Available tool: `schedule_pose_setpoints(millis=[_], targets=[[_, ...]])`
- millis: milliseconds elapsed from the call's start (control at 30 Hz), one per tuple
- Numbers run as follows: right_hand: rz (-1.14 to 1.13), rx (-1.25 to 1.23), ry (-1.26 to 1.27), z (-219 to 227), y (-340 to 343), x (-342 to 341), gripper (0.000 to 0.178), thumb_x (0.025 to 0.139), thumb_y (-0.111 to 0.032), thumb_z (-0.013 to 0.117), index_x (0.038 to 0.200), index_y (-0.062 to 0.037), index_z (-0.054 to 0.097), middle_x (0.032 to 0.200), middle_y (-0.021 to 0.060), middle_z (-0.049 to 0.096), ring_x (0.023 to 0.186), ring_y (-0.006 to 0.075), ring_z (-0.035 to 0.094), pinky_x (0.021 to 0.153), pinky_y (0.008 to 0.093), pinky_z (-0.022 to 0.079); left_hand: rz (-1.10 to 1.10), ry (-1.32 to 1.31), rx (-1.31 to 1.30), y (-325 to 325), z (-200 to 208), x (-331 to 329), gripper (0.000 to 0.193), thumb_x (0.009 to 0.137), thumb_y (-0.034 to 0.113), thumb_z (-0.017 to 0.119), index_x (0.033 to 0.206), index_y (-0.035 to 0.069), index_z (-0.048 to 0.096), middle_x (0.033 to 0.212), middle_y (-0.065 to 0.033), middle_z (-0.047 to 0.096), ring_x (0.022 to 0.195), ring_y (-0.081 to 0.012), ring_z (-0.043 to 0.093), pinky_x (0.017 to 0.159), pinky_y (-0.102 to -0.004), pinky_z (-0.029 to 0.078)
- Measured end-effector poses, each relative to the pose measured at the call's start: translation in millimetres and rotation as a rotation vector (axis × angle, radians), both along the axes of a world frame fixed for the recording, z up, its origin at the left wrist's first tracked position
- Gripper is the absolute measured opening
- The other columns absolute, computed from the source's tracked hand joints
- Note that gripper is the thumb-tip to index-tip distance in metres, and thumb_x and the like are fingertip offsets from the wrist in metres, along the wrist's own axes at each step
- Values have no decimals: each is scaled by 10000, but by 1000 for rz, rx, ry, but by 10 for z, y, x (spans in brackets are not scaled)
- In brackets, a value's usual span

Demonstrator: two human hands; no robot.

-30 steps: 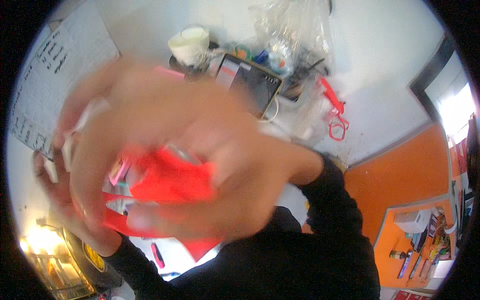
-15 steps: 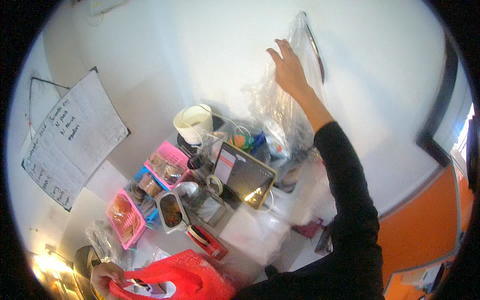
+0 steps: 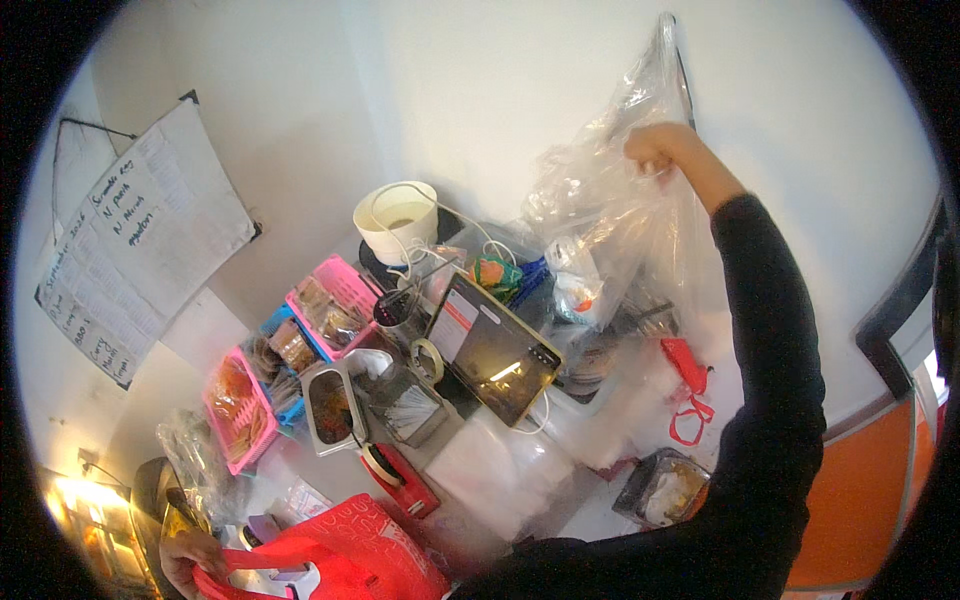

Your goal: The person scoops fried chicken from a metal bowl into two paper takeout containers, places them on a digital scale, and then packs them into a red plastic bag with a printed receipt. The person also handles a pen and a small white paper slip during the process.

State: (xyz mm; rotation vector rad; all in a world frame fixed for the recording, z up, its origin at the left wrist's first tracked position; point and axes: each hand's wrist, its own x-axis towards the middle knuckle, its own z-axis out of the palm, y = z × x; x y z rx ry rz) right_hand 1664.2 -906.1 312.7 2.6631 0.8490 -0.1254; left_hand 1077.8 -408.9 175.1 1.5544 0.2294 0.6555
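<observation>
My left hand (image 3: 193, 560) grips the handle loop of a red carrier bag (image 3: 372, 548) at the lower left; the bag's mouth is partly open, with items showing inside. Up against the white wall, my right hand (image 3: 660, 148) is closed on a clear plastic bag (image 3: 610, 195), one of a bunch hanging from a dark hook or strip. Its fingertips are partly hidden by the fist. Below the bunch, a tablet (image 3: 490, 350) leans on the counter, and a white and orange packet (image 3: 575, 285) lies beside it.
Pink baskets (image 3: 366, 292) with packets, a metal tray (image 3: 308, 412) of reddish contents, a red tape dispenser (image 3: 420, 497) and a cream pot (image 3: 395, 225) crowd the counter. Right of them are stacked clear plastic sheets (image 3: 490, 470) and a clear food box (image 3: 672, 492). A whiteboard (image 3: 200, 225) hangs left.
My right hand has gone from spread fingers beside the hanging bags to closed on one, pulling the plastic outward. The view has shifted slightly, uncovering the food box and a red pouch.
</observation>
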Motion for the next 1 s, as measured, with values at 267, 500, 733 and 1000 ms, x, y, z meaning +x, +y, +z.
schedule_pose_setpoints(millis=[267, 500, 733, 1000], targets=[[99, 268, -106, -1261, 189, 158, 162, 655, -57, 495, 780, -31, 596, 766, 112, 580, 669, 198, 548, 665, 316, 409, 26, 19, -10, 31, -54, 13, 284, 729, 219, 499, 903, 31, 375, 815, -79, 453, 710, -148, 444, 637, -249, 355], [120, 1182, -19, -154, 431, -727, 178, 684, 15, 475, 836, 6, 568, 765, 100, 577, 652, 135, 530, 601, 247, 430, 66, 26, -14, 76, -78, -79, 297, 745, 212, 479, 948, 29, 363, 858, -84, 449, 758, -156, 441, 673, -259, 353], [-69, 1140, -655, -921, -255, -345, 503, 671, -30, 573, 1133, -55, 376, 800, 112, 532, 694, 202, 513, 632, 287, 419, 14, -20, -20, 124, -163, 56, 313, 761, 206, 459, 993, 26, 350, 901, -89, 446, 805, -163, 439, 709, -269, 352], [-142, 1118, 303, -1295, -210, -308, 594, 636, -176, 627, 1134, -64, 325, 861, 148, 539, 804, 246, 520, 689, 301, 417, 21, -24, 0, 64, -121, -10, 334, 779, 198, 436, 1044, 23, 336, 950, -94, 442, 860, -172, 435, 751, -280, 350]])
